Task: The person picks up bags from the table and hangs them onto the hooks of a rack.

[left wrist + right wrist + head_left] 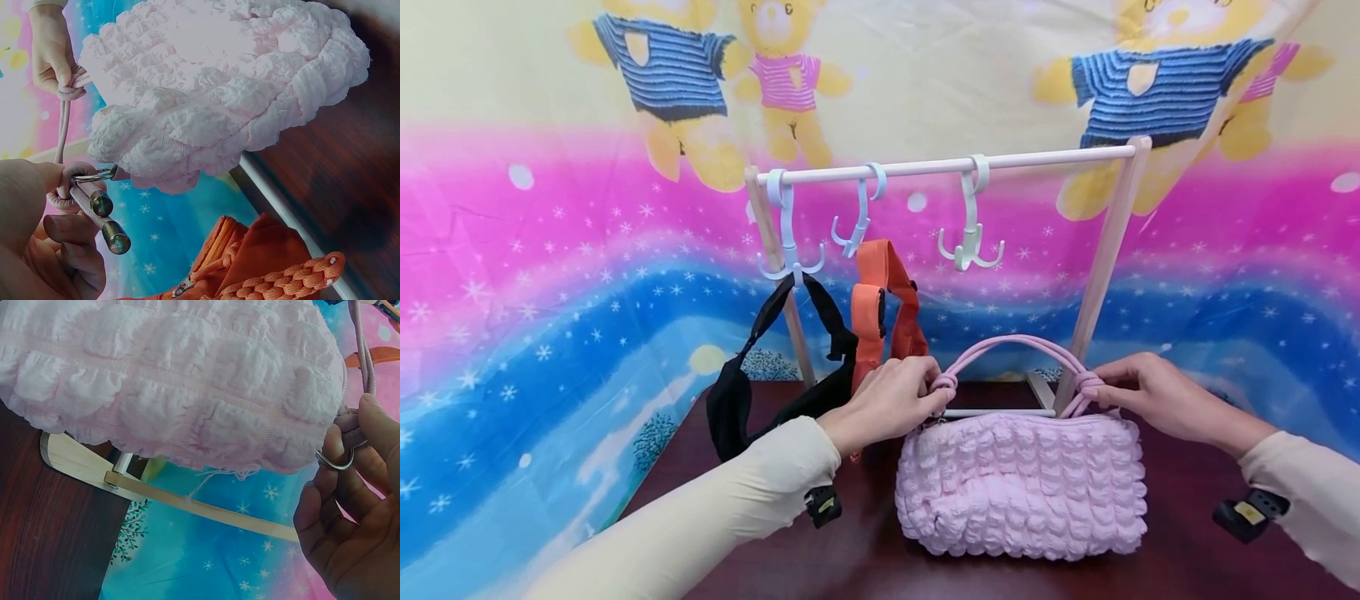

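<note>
A pink puffy handbag (1022,487) hangs low over the dark table, its looped cord handle (1015,340) arched up between both hands. My left hand (891,400) pinches the knot at the handle's left end; in the left wrist view two metal-tipped cord ends (103,215) dangle beside a metal ring (94,176). At the other end my right hand (1157,396) pinches the right knot, with a metal ring (337,464) by its fingers in the right wrist view. Behind the bag stands a wooden rack (925,169) with hooks; the pale green hook (972,221) bears nothing.
A black bag (733,408) hangs from the left blue hook (788,233). Near it, an orange bag (871,321) hangs under the second blue hook (856,217). The dark table (820,542) lies beneath, and a printed cloth (587,317) covers the wall behind.
</note>
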{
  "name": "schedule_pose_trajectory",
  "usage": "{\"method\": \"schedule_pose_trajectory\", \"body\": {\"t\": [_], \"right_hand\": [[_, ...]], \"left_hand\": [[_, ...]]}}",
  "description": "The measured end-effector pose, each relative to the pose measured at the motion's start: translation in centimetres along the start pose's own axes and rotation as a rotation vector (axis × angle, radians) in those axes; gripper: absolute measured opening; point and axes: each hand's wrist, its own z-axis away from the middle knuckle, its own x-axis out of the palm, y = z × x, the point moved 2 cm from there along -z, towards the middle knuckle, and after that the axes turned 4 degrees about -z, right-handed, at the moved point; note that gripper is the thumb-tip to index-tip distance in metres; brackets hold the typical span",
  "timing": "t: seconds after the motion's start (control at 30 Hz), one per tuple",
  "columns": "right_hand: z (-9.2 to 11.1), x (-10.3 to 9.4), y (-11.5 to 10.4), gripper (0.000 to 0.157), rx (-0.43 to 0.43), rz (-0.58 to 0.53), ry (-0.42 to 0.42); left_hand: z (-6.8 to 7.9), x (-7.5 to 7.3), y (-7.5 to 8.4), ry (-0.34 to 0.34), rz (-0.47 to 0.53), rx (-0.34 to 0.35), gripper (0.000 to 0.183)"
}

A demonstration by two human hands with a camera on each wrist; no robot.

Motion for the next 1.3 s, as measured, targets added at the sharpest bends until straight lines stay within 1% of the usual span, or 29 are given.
{"method": "schedule_pose_trajectory", "body": {"t": [0.23,0.4,0.5,0.77,1.07,1.3], "right_hand": [[-0.1,-0.3,-0.3,0.024,-0.022,-0.019,0.009],[-0.4,-0.4,-0.5,0.018,-0.057,-0.006,0.033],[-0.5,-0.4,-0.7,0.017,-0.066,0.006,0.041],[-0.5,-0.4,-1.0,0.016,-0.06,0.008,0.054],[-0.3,-0.6,-1.3,0.018,-0.033,0.015,0.076],[-0.3,-0.7,-1.5,0.017,-0.038,0.011,0.09]], "left_hand": [[-0.2,-0.6,0.1,0.021,-0.007,0.017,0.019],[-0.3,-1.1,0.0,0.033,-0.011,0.01,0.018],[-0.3,-1.3,0.0,0.04,-0.013,0.005,0.018],[-0.3,-1.5,-0.2,0.053,-0.009,0.014,0.019],[-0.2,-1.6,-0.1,0.063,0.001,0.035,0.02],[0.0,-1.9,-0.2,0.078,-0.008,0.038,0.019]]}}
